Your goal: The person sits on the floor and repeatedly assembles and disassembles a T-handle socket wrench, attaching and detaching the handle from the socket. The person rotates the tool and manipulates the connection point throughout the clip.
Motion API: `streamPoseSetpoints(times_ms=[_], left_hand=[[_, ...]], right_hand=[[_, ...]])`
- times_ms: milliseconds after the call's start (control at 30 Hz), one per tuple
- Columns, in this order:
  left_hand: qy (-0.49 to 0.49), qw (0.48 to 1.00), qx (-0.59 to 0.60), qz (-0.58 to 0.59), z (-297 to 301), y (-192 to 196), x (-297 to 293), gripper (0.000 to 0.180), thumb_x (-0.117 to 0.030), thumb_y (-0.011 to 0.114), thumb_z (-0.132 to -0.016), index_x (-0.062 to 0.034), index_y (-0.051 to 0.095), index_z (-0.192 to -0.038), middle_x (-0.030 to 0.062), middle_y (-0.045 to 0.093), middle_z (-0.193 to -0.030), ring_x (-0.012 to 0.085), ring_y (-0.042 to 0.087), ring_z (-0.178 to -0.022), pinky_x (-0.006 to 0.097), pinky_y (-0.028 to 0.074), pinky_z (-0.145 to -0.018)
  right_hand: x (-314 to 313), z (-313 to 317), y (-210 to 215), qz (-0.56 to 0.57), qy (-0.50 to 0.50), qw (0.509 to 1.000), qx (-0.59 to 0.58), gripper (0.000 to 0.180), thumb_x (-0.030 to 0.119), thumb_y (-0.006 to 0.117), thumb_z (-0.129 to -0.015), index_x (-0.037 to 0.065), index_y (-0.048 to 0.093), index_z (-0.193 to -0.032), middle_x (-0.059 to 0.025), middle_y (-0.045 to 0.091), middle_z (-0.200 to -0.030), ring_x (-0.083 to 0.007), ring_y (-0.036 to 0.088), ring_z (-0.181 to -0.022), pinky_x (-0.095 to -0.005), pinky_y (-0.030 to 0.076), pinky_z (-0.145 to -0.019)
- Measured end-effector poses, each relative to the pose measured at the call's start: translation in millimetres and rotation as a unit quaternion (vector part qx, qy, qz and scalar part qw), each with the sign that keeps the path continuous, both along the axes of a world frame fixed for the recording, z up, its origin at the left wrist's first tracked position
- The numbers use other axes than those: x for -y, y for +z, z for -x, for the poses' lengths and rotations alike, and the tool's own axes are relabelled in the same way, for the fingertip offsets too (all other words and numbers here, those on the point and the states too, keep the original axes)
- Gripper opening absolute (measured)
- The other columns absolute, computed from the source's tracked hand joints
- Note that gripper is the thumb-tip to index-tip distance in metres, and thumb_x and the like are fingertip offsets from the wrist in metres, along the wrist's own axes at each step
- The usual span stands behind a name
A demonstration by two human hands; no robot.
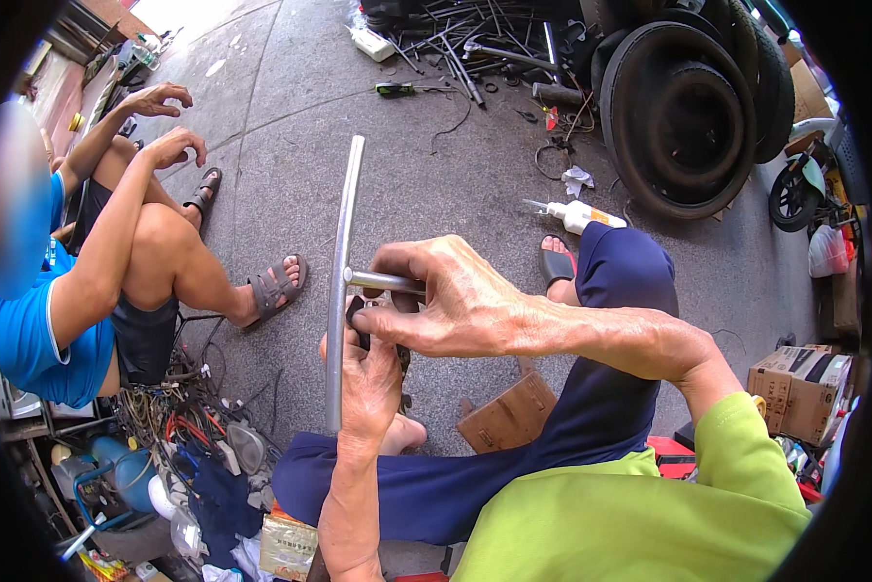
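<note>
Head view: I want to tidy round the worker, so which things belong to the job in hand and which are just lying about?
In the job, it seems:
T-shaped metal tool, in the right hand
small black part, in the left hand

Just lying about:
white bottle
green-handled tool
black tyres
cardboard box

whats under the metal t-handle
Grey pavement and part of the left hand show beneath the metal T-handle. The right hand hides the end of the stem and whatever lies beneath it.
</note>
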State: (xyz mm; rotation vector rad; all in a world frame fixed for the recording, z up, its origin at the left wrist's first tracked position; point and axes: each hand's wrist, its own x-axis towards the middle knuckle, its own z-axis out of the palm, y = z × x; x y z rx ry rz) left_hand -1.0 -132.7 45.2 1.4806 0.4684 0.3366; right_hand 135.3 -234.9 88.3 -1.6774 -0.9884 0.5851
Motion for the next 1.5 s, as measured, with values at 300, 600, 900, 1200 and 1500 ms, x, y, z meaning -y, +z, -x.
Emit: streamPoseSetpoints(times_ms=[300, 600, 900, 1200, 1500], left_hand=[[0.037, 0.994, -0.062, 0.081, -8.0, 22.2, 1.5, 0.019, -0.017, 0.061, -0.095, 0.0021, 0.060, -0.094, 0.0131, 0.068, -0.078, 0.0150, 0.065, -0.067, 0.027, 0.052, -0.063], [0.044, 0.934, -0.073, 0.347, -3.2, 19.4, -10.8, 0.015, -0.012, 0.062, -0.092, 0.0009, 0.059, -0.086, 0.0161, 0.066, -0.080, 0.0287, 0.069, -0.080, 0.048, 0.060, -0.073], [0.071, 0.970, -0.079, 0.219, -3.0, 9.5, -13.8, 0.018, -0.015, 0.059, -0.094, 0.0016, 0.059, -0.087, 0.0170, 0.066, -0.078, 0.0275, 0.069, -0.077, 0.043, 0.060, -0.068], [0.078, 0.979, -0.113, 0.151, -6.4, 11.2, -12.3, 0.022, -0.020, 0.060, -0.095, 0.0008, 0.061, -0.088, 0.0167, 0.069, -0.081, 0.0187, 0.066, -0.067, 0.030, 0.056, -0.062], [0.055, 0.983, -0.115, 0.130, -9.6, 8.8, -11.1, 0.022, -0.020, 0.060, -0.095, 0.0016, 0.062, -0.093, 0.0158, 0.069, -0.081, 0.0183, 0.066, -0.068, 0.030, 0.056, -0.063]], right_hand=[[-2.0, -5.5, 7.3, 0.046, -0.004, 0.985, -0.164, 0.048, 0.037, 0.058, -0.095, -0.007, 0.067, -0.078, -0.0149, 0.060, -0.055, -0.0163, 0.062, -0.052, -0.0372, 0.046, -0.048], [18.2, -70.6, 4.9, 0.029, -0.226, 0.966, 0.126, 0.081, 0.075, 0.036, -0.089, 0.001, 0.068, -0.079, -0.0084, 0.059, -0.059, -0.0167, 0.064, -0.060, -0.0338, 0.053, -0.052], [39.0, -86.6, 42.1, -0.109, -0.384, 0.917, -0.008, 0.071, 0.058, 0.045, -0.096, 0.001, 0.067, -0.061, -0.0039, 0.052, -0.046, -0.0111, 0.047, -0.038, -0.0258, 0.037, -0.038], [58.2, -95.2, 47.7, -0.087, -0.382, 0.902, -0.181, 0.073, 0.059, 0.042, -0.097, 0.000, 0.063, -0.058, -0.0027, 0.044, -0.040, -0.0101, 0.039, -0.030, -0.0239, 0.027, -0.031], [53.6, -88.2, 49.2, -0.108, -0.356, 0.907, -0.198, 0.073, 0.056, 0.041, -0.098, -0.001, 0.063, -0.058, -0.0028, 0.043, -0.039, -0.0107, 0.039, -0.030, -0.0240, 0.028, -0.031]])
